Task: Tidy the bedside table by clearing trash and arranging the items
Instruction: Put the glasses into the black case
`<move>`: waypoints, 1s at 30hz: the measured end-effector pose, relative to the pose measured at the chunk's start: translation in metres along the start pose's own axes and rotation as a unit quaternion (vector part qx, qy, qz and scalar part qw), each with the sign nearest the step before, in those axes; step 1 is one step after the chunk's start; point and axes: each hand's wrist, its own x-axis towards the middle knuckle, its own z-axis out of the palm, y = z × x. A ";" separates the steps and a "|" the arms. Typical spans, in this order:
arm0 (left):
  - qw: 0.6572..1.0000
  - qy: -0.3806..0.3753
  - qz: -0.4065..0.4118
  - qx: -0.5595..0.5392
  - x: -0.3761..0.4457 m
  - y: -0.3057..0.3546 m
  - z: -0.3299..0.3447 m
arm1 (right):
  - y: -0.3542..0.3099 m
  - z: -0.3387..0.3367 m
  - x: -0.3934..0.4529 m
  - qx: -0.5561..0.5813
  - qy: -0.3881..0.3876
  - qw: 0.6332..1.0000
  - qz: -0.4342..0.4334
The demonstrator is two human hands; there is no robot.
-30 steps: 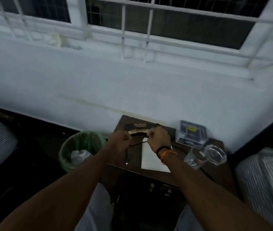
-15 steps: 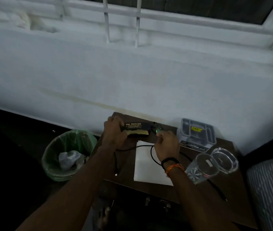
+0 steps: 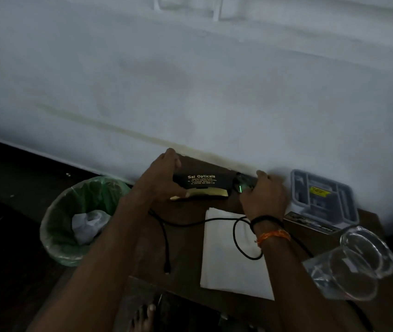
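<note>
Hands: left [image 3: 159, 180] grips the case [image 3: 201, 184] at the worktop's [image 3: 186, 255] back edge; right [image 3: 262, 195] seems to pinch a small lit device. Dragging its cable [image 3: 164, 238] could topple the glasses [image 3: 349, 262].

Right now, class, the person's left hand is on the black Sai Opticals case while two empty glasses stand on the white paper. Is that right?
One thing is wrong. The head view shows the glasses on the bare table, right of the white paper, not on it. The left hand is on the Sai Opticals case.
</note>
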 end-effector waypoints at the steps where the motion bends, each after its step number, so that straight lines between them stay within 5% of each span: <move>1: 1.000 -0.012 0.003 0.007 0.000 -0.001 -0.001 | 0.000 0.003 0.001 -0.002 -0.013 1.000 0.004; 6: 0.998 -0.056 0.018 0.034 -0.003 -0.014 0.008 | 0.004 0.014 0.003 -0.017 -0.046 0.999 0.019; 11: 1.000 -0.016 0.007 0.003 -0.004 -0.016 0.008 | 0.012 0.014 0.002 -0.002 -0.014 1.000 0.011; 18: 0.995 0.040 -0.043 -0.083 -0.004 -0.013 0.005 | 0.000 -0.013 0.003 0.209 0.086 0.974 0.022; 23: 0.995 0.035 -0.041 -0.084 -0.004 -0.012 0.006 | -0.014 -0.029 -0.001 0.414 -0.084 0.894 -0.152; 30: 0.995 0.035 -0.027 -0.093 -0.008 -0.013 0.004 | -0.014 -0.003 -0.009 0.160 -0.192 0.930 -0.269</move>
